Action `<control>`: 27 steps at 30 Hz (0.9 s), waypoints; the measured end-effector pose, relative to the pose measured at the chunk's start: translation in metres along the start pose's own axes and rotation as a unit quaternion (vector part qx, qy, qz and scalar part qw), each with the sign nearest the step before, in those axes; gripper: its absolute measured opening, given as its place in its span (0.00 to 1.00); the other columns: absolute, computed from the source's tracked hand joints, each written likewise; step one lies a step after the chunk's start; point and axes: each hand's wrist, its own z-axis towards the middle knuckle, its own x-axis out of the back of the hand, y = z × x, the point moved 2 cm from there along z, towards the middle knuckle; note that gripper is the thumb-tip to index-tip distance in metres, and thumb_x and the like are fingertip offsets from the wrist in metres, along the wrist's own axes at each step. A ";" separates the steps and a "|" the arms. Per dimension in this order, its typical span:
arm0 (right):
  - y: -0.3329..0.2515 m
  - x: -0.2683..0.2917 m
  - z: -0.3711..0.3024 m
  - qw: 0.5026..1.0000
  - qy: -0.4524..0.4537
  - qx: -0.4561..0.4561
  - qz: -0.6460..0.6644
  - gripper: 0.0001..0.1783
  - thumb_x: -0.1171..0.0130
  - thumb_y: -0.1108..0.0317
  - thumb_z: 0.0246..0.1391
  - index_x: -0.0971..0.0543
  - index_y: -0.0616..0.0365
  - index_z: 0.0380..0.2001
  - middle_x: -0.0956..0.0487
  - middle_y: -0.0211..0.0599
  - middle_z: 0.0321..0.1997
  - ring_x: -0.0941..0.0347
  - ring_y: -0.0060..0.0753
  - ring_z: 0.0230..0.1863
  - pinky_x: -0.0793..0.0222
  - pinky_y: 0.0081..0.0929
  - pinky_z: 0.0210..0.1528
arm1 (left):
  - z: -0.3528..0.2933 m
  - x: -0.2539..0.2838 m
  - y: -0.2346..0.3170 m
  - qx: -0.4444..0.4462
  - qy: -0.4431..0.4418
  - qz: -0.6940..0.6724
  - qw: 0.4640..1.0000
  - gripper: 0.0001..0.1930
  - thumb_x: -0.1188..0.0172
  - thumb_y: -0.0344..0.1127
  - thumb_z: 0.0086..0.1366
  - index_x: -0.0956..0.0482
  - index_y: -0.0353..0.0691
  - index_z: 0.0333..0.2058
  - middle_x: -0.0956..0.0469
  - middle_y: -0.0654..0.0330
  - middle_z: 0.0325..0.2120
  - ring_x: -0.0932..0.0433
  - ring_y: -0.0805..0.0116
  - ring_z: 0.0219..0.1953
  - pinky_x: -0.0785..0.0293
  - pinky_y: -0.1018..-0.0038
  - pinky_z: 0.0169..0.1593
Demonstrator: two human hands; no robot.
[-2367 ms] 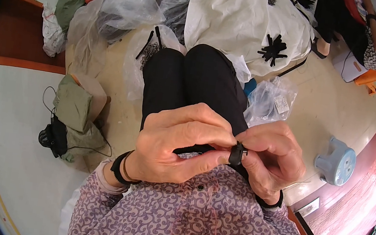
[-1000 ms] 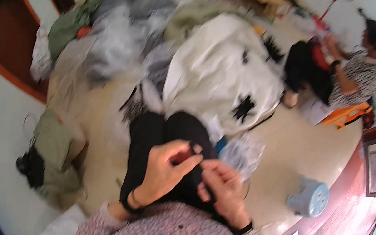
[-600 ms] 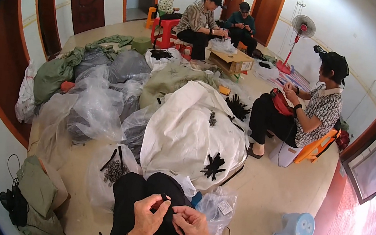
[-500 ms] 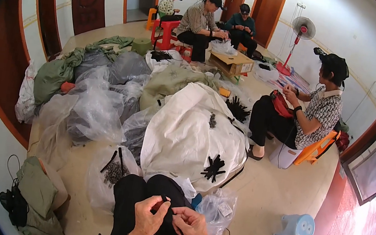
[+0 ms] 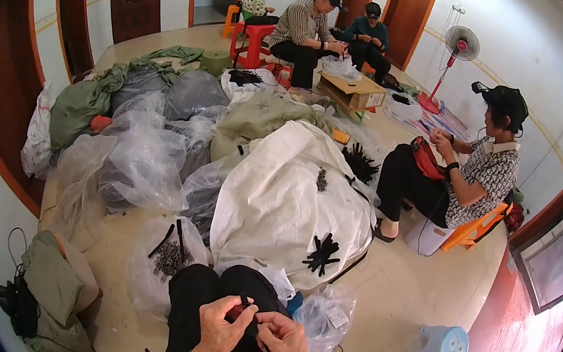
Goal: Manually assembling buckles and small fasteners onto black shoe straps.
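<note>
Above my black-trousered lap, my left hand (image 5: 222,327) is closed in a pinch on a narrow black strip (image 5: 245,300), whose end pokes up past the fingertips. My right hand (image 5: 285,342) sits just beside it, thumb and fingers pinched on black material between the hands; whether this is the same strip cannot be made out against the dark trousers. By my left knee a clear plastic bag (image 5: 137,278) holds many small grey metal-looking pieces (image 5: 172,260), with two black strips lying across them. Ahead, a bundle of black strips (image 5: 322,254) rests on a white sheet (image 5: 270,203).
Clear plastic bags (image 5: 142,167) and green sacks (image 5: 82,108) are heaped at the left. A light blue stool (image 5: 441,348) stands right. One co-worker (image 5: 484,168) sits at the right; several sit at the back near a cardboard box (image 5: 351,92) and a fan (image 5: 458,46).
The whole view has shifted slightly. Both hands keep their pinch and nearly the same place; the strip's end now shows more clearly above my left fingertips.
</note>
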 end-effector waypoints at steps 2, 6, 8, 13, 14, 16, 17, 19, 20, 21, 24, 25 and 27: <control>0.003 0.000 0.001 1.000 0.003 -0.006 0.006 0.11 0.46 0.77 0.59 0.25 0.70 0.44 0.26 0.27 0.22 0.32 0.14 0.20 0.40 0.13 0.20 | 0.002 0.002 -0.001 -0.011 -0.021 0.015 1.000 0.08 0.31 0.27 0.54 0.20 0.29 0.30 0.20 0.56 0.20 0.24 0.75 0.19 0.30 0.79 0.24; 0.006 -0.002 0.009 0.999 0.003 -0.022 0.025 0.11 0.46 0.77 0.59 0.25 0.70 0.44 0.27 0.27 0.22 0.32 0.14 0.20 0.40 0.13 0.20 | 0.006 0.000 -0.003 -0.018 -0.008 0.022 1.000 0.08 0.31 0.27 0.53 0.20 0.29 0.29 0.20 0.56 0.20 0.23 0.74 0.20 0.29 0.79 0.24; 0.004 -0.002 0.013 0.999 -0.002 -0.029 0.021 0.12 0.46 0.77 0.59 0.25 0.70 0.45 0.27 0.27 0.22 0.32 0.14 0.21 0.39 0.12 0.22 | 0.008 -0.001 -0.009 0.000 0.008 0.015 1.000 0.08 0.31 0.26 0.54 0.20 0.29 0.29 0.21 0.56 0.20 0.23 0.75 0.19 0.30 0.79 0.24; -0.002 -0.006 0.021 1.000 -0.004 -0.031 0.002 0.12 0.46 0.77 0.59 0.26 0.71 0.46 0.27 0.26 0.23 0.33 0.14 0.22 0.38 0.12 0.24 | 0.016 0.000 -0.017 0.021 0.019 0.006 1.000 0.07 0.33 0.26 0.55 0.20 0.29 0.29 0.21 0.59 0.18 0.25 0.78 0.19 0.32 0.81 0.24; -0.001 -0.006 0.023 1.000 -0.003 -0.026 0.006 0.12 0.46 0.77 0.59 0.26 0.70 0.46 0.27 0.26 0.23 0.33 0.14 0.22 0.38 0.12 0.24 | 0.017 0.000 -0.020 0.039 0.026 -0.010 0.999 0.06 0.33 0.26 0.56 0.20 0.30 0.29 0.22 0.59 0.18 0.26 0.80 0.19 0.32 0.82 0.23; 0.000 -0.007 0.026 1.000 -0.001 -0.023 0.010 0.12 0.46 0.77 0.59 0.25 0.70 0.46 0.27 0.26 0.23 0.33 0.14 0.22 0.38 0.12 0.24 | 0.019 0.000 -0.020 0.051 0.027 -0.018 0.998 0.06 0.34 0.27 0.56 0.20 0.29 0.29 0.22 0.61 0.18 0.27 0.81 0.19 0.33 0.82 0.23; 0.001 -0.006 0.027 1.000 -0.001 -0.012 0.004 0.12 0.45 0.77 0.59 0.25 0.70 0.46 0.27 0.25 0.23 0.33 0.14 0.22 0.38 0.13 0.24 | 0.019 -0.001 -0.021 0.060 0.028 -0.026 0.997 0.06 0.34 0.27 0.57 0.20 0.29 0.29 0.22 0.62 0.17 0.28 0.83 0.19 0.34 0.83 0.23; 0.002 -0.006 0.027 1.000 -0.003 -0.002 -0.003 0.13 0.45 0.77 0.59 0.25 0.70 0.47 0.27 0.25 0.23 0.33 0.13 0.22 0.38 0.13 0.24 | 0.018 -0.003 -0.025 0.079 0.029 -0.030 0.996 0.06 0.34 0.27 0.57 0.21 0.29 0.29 0.24 0.64 0.16 0.30 0.84 0.19 0.36 0.83 0.23; 0.004 -0.005 0.025 1.000 0.004 -0.013 -0.010 0.13 0.45 0.77 0.59 0.25 0.70 0.47 0.27 0.25 0.22 0.33 0.13 0.22 0.38 0.12 0.24 | 0.016 -0.004 -0.028 0.097 0.029 -0.035 0.994 0.06 0.34 0.27 0.57 0.21 0.29 0.28 0.26 0.67 0.16 0.32 0.85 0.19 0.37 0.83 0.22; 0.006 -0.004 0.025 1.000 0.011 -0.022 -0.017 0.13 0.45 0.77 0.59 0.25 0.70 0.47 0.27 0.25 0.22 0.33 0.13 0.22 0.38 0.12 0.24 | 0.016 -0.005 -0.031 0.096 0.030 -0.035 0.994 0.06 0.34 0.27 0.57 0.21 0.29 0.28 0.26 0.67 0.16 0.32 0.85 0.19 0.37 0.83 0.22; 0.007 -0.001 0.027 1.000 0.013 -0.024 0.001 0.12 0.45 0.77 0.59 0.25 0.70 0.46 0.27 0.25 0.22 0.33 0.13 0.22 0.38 0.12 0.24 | 0.017 -0.007 -0.033 0.136 0.018 -0.052 0.989 0.07 0.33 0.28 0.57 0.22 0.30 0.27 0.29 0.70 0.16 0.36 0.87 0.19 0.40 0.84 0.22; 0.007 -0.001 0.026 1.000 0.012 -0.019 0.001 0.12 0.45 0.77 0.59 0.25 0.70 0.46 0.27 0.25 0.22 0.33 0.13 0.22 0.38 0.12 0.24 | 0.017 -0.009 -0.026 0.151 0.013 -0.075 0.986 0.09 0.34 0.29 0.57 0.23 0.30 0.25 0.31 0.72 0.15 0.38 0.87 0.20 0.43 0.84 0.22; 0.007 -0.002 0.024 1.000 0.029 -0.007 0.000 0.10 0.46 0.78 0.58 0.24 0.70 0.43 0.26 0.27 0.21 0.32 0.14 0.22 0.38 0.12 0.24 | 0.017 -0.009 -0.022 0.166 0.009 -0.094 0.982 0.11 0.34 0.30 0.58 0.25 0.31 0.22 0.33 0.73 0.15 0.39 0.88 0.20 0.45 0.84 0.22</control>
